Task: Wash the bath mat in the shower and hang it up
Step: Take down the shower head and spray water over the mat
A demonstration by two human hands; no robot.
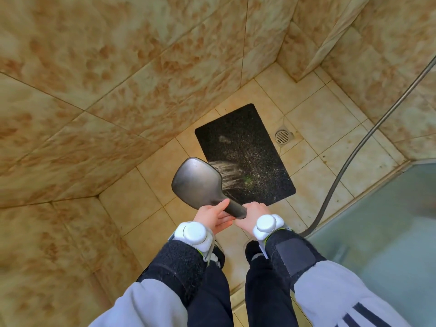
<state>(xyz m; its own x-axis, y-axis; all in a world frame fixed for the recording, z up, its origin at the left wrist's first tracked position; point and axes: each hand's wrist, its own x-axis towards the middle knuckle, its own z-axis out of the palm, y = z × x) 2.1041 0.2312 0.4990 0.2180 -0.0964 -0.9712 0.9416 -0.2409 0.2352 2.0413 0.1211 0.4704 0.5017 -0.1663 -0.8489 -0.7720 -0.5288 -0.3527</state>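
Observation:
A black bath mat (245,147) lies flat on the tiled shower floor, wet and speckled with droplets. A dark metal shower head (198,182) hangs above its near left corner and sprays water onto it. My left hand (212,217) grips the shower head's handle from the left, thumb along the top. My right hand (253,214) grips the lower end of the same handle from the right. Both wrists wear white devices.
A round metal floor drain (283,136) sits just right of the mat. The shower hose (368,135) curves down the right side to the floor. Marbled tiled walls (118,90) close in on the left and back. A frosted glass panel (382,220) stands at the right.

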